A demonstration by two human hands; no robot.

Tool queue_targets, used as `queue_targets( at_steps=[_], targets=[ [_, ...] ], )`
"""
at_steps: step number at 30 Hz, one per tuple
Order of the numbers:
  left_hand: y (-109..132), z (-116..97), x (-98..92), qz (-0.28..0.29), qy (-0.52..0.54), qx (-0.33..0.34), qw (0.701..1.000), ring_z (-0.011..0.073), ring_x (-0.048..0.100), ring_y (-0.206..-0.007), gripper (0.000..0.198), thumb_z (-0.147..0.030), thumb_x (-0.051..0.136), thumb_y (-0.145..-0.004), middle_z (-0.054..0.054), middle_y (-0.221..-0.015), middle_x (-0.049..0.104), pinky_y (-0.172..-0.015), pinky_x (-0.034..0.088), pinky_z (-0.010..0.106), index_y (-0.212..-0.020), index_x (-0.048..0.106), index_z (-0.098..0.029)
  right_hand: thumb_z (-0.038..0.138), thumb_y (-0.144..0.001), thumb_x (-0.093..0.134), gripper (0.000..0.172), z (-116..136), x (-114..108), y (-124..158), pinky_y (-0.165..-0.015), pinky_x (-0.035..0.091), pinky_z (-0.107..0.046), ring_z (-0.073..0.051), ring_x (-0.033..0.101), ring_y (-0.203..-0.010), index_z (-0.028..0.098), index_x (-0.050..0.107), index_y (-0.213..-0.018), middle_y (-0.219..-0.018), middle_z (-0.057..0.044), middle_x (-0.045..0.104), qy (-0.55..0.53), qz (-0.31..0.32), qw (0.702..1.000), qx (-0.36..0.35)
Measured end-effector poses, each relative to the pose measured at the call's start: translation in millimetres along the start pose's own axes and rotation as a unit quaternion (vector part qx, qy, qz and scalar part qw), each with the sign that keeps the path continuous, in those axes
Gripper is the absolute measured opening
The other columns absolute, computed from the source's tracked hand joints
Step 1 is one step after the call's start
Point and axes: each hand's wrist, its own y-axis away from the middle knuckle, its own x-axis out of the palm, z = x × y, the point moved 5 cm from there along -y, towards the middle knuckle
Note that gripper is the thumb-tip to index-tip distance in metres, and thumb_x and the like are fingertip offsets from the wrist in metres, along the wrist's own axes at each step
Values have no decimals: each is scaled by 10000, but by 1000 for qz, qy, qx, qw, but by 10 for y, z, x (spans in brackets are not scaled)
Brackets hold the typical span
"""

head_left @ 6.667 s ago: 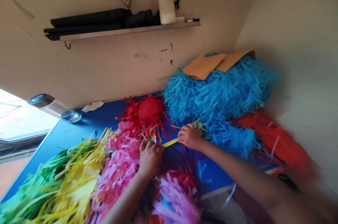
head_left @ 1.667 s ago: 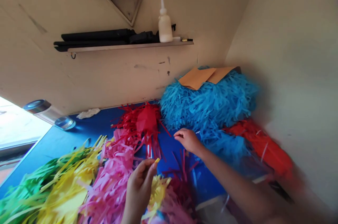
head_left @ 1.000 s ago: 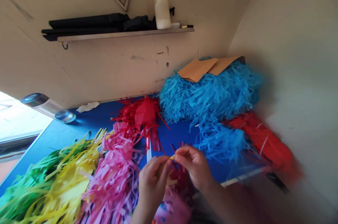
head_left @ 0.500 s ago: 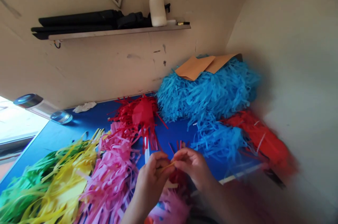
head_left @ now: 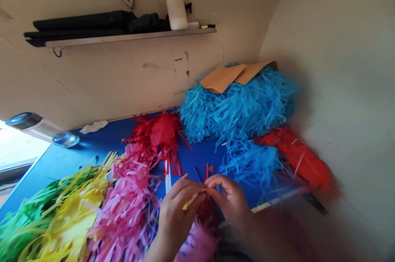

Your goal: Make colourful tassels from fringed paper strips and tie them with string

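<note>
Both hands meet at the front of the blue table. My left hand (head_left: 182, 206) is closed on a thin yellow paper strip (head_left: 190, 202), whose loose end shows across its fingers. My right hand (head_left: 230, 198) pinches the strip's other end, fingertips against those of the left. Beneath the hands lies a fringed paper tassel with red (head_left: 207, 214) and pink (head_left: 199, 239) strands, partly hidden by them. Left of my left hand spreads a heap of pink fringed paper (head_left: 129, 200).
Yellow fringe (head_left: 77, 221) and green fringe (head_left: 33, 212) lie left, red fringe (head_left: 163, 130) behind. Blue fringe (head_left: 237, 110) bears brown paper pieces (head_left: 222, 77). A red bundle (head_left: 305, 161) is at right, a clear bottle (head_left: 46, 130) at left. The wall shelf (head_left: 129, 38) holds a glue bottle (head_left: 176, 5).
The yellow strip's end now sticks out more plainly over my left fingers. Both hands stay together, and the whole view has shifted slightly.
</note>
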Motion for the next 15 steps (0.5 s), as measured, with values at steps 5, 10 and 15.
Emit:
queue_targets(
  at_steps=[5,10,15],
  targets=[
    [-7,-80,95,3,-20,47,999,120,699,-724,106,-132,665,-828,-22,-785,741,-965,529,352,-844,684,-235,280,-943,586,106,29,-78,63,-823,480,-281,-176,650,-879,240,633,-857,-892,-25,699,36,-23,999,-15],
    [-57,-128,199,4,-48,48,998,132,701,-687,74,-181,629,-860,-11,-743,732,-906,562,358,-821,670,-227,219,-942,567,74,42,-164,98,-804,489,-272,-160,649,-852,234,612,-885,-887,-21,693,71,-38,995,-56],
    [-53,-93,341,9,-86,39,996,145,718,-691,184,-289,554,-900,5,-744,739,-673,591,225,-750,648,-237,194,-937,554,64,216,-135,152,-787,502,-266,-154,646,-838,220,600,-900,-864,-29,686,140,-57,980,-131]
  ],
)
